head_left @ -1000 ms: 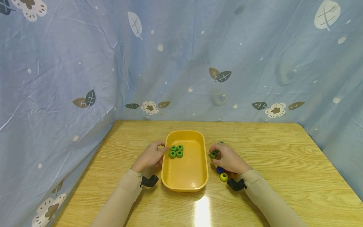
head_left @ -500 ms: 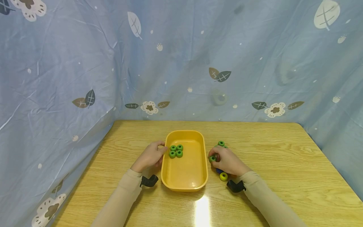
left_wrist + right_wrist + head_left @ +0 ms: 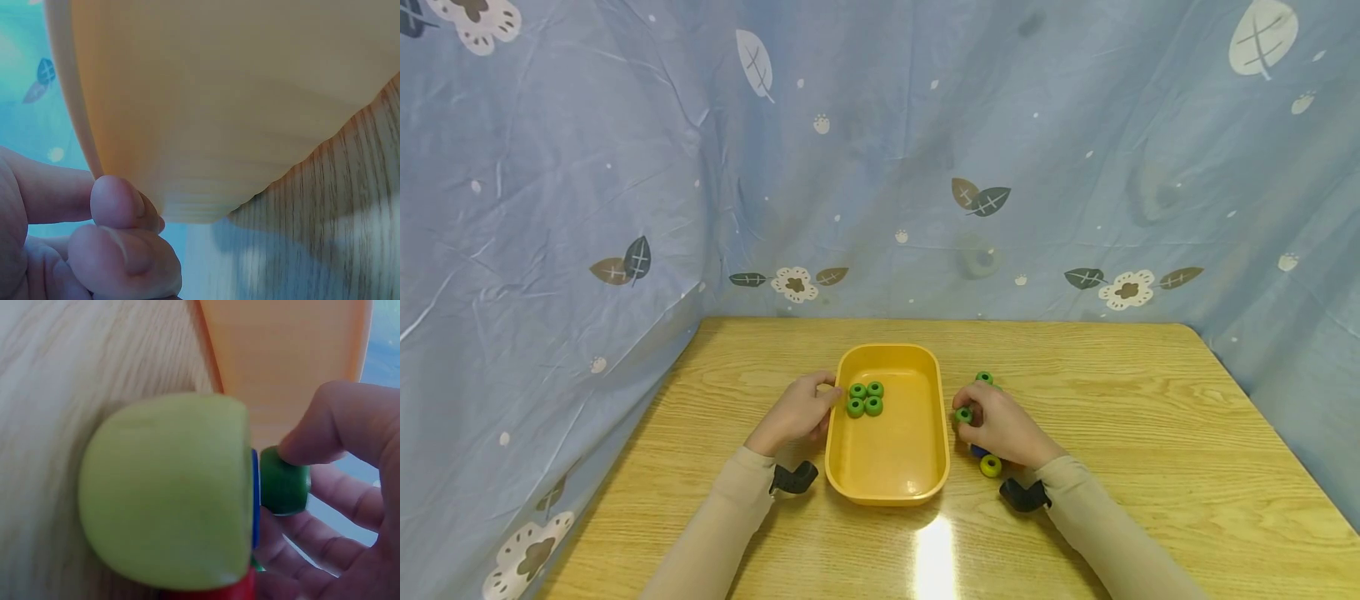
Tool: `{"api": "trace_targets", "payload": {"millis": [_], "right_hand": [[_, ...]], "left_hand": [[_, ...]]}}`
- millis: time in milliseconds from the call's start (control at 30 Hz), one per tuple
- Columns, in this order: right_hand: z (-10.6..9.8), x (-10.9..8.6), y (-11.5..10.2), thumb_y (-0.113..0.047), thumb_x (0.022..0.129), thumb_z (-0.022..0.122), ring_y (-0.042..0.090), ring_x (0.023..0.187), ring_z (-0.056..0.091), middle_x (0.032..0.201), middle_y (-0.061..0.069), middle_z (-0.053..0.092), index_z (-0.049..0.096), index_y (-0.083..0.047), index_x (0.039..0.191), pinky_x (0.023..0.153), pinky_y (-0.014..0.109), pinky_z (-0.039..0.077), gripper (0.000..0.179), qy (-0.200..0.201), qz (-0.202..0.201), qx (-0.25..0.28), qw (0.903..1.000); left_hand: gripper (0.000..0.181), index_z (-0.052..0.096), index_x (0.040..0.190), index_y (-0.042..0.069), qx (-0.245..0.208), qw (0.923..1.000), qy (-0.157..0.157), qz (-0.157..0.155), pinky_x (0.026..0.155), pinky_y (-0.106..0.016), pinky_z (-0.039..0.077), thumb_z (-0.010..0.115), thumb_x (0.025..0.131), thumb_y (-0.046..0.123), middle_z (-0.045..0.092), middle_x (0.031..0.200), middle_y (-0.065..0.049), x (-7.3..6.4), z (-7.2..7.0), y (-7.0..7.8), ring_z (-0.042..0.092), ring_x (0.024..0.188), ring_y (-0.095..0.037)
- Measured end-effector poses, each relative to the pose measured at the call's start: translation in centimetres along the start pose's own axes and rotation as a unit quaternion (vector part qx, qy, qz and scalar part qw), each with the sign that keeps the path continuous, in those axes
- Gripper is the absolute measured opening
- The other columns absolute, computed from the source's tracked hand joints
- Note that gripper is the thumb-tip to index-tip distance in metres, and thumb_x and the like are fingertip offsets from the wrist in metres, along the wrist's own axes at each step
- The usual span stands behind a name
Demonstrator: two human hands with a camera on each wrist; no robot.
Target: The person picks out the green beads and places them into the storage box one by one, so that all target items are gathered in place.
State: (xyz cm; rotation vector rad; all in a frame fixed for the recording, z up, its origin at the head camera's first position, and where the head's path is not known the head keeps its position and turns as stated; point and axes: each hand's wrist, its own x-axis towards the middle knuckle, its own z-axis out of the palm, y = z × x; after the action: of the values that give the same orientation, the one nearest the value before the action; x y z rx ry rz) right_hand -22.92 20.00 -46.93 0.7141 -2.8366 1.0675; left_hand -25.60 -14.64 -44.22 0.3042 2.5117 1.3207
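A yellow plastic tray stands mid-table, with several green beads grouped against its left side. At that side my left hand grips the rim; the left wrist view shows thumb and fingers pinching the tray edge. Just right of the tray, my right hand pinches a green bead between thumb and fingers. Close below that hand lie a yellow bead and a blue bead. Another green bead sits beyond the fingers. The hand partly hides this pile.
In the right wrist view, a red piece shows under the large, near yellow bead. The wooden table meets a blue patterned curtain behind and at both sides. Black wrist mounts sit below both hands.
My right hand has shifted slightly, bringing the green bead a little nearer to me. More green beads show beyond it, and the orange one is now covered. The left hand stays on the tray.
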Motion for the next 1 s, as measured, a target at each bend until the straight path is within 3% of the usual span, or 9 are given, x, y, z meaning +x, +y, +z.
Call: {"api": "trace_targets", "payload": {"millis": [400,1000], "right_hand": [[-0.1,0.2,-0.7,-0.001,0.082,0.072,0.011,0.076,0.049,0.094,-0.001,0.054,0.067,-0.009,0.104,0.067,0.025,0.047,0.024,0.049,-0.022,-0.003,0.9986],[-0.7,0.4,-2.5,-0.002,0.083,0.073,0.016,0.082,0.055,0.102,-0.001,0.058,0.067,-0.012,0.105,0.071,0.026,0.051,0.025,0.062,-0.047,0.016,0.9968]], "left_hand": [[0.037,0.056,0.142,0.002,0.002,1.0000,0.000,0.005,0.044,-0.030,0.042,0.051,0.110,0.020,0.054,0.053,-0.005,0.1,0.0,-0.1,0.047,0.038,-0.020],[0.040,0.054,0.145,0.003,0.004,0.9999,0.010,-0.011,0.044,-0.029,0.043,0.051,0.110,0.022,0.055,0.055,-0.005,-0.1,0.1,0.1,0.047,0.039,-0.019]]}}
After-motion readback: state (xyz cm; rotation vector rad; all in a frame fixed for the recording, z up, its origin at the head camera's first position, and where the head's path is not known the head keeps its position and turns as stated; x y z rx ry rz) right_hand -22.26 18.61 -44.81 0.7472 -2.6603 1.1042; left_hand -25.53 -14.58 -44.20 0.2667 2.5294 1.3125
